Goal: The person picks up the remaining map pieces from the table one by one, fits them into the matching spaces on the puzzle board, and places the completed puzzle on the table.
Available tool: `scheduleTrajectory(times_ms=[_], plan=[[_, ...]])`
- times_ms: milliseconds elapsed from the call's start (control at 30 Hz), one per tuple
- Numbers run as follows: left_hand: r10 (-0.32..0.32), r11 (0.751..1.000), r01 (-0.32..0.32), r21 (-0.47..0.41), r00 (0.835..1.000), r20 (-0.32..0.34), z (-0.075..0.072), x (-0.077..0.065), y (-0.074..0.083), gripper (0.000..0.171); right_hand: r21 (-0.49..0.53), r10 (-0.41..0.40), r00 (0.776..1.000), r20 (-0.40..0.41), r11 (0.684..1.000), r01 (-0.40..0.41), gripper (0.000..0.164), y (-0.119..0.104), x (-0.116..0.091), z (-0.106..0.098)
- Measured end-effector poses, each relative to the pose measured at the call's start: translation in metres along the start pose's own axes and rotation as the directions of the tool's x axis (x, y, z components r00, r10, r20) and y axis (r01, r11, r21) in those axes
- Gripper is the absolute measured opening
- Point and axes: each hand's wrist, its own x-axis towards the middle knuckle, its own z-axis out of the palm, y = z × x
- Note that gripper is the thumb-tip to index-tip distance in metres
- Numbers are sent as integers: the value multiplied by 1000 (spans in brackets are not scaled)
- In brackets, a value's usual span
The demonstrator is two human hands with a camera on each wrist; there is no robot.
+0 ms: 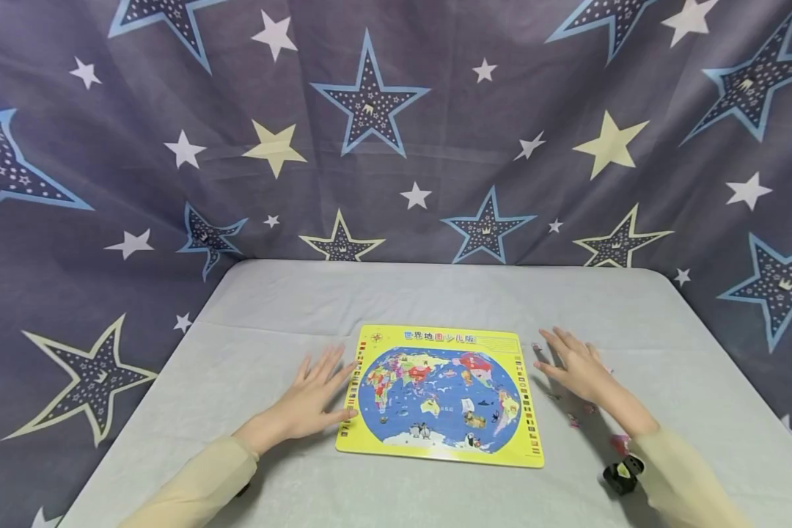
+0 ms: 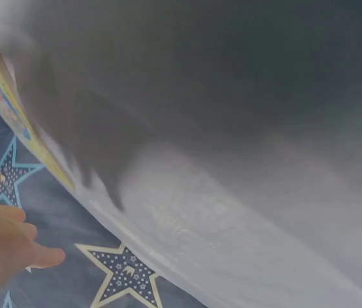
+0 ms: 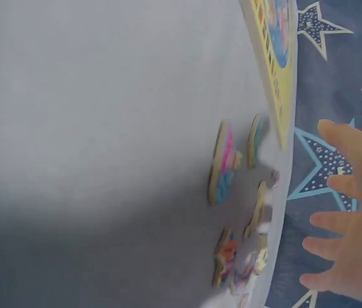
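A yellow-bordered children's world map board [image 1: 435, 457] lies flat, its blue oval filled with coloured continents and animals. My left hand [image 1: 310, 400] is at the board's left edge, fingers spread and straight, the thumb overlapping the border in the head view. To the right of the board my right hand [image 1: 576, 367] is stretched out over the cloth, holding nothing. Small colourful pieces [image 1: 573, 420] are scattered beneath and beside it. The right wrist view shows one thin piece with a pink and blue top [image 3: 223, 163] and an orange piece [image 3: 224, 258] nearby.
Grey cloth covers the table [image 1: 290, 308]. Behind and beside it hangs a dark curtain [image 1: 435, 117] patterned with stars. A black device [image 1: 623, 475] shows by the right sleeve, close to a pink piece [image 1: 620, 443].
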Motion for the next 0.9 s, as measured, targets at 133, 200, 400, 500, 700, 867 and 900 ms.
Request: scheduleTrajectory(times_ms=[133, 200, 400, 500, 700, 867, 900], plan=[[32, 999, -31, -28, 999, 23, 1, -3, 0, 76, 74, 0, 999, 32, 997, -2, 63, 5, 7, 2], [38, 998, -36, -44, 999, 36, 0, -5, 0, 76, 154, 7, 998, 55, 988, -15, 60, 8, 11, 2], [38, 997, -31, -66, 994, 100, 0, -8, 0, 77, 305, 11, 998, 68, 952, -32, 47, 14, 22, 2], [35, 997, -24, -77, 990, 140, 0, -9, 0, 77, 326, 13, 998, 62, 945, -33, 41, 16, 27, 3], [46, 993, -25, -117, 982, 183, 1, -12, 2, 79, 359, 24, 998, 58, 932, -44, 33, 20, 33, 6], [59, 992, -36, -117, 979, 198, 2, -14, 3, 79, 369, 34, 997, 72, 927, -58, 28, 23, 38, 8], [61, 993, -38, -116, 977, 202, 3, -14, 3, 79, 370, 37, 997, 74, 927, -62, 27, 23, 39, 8]])
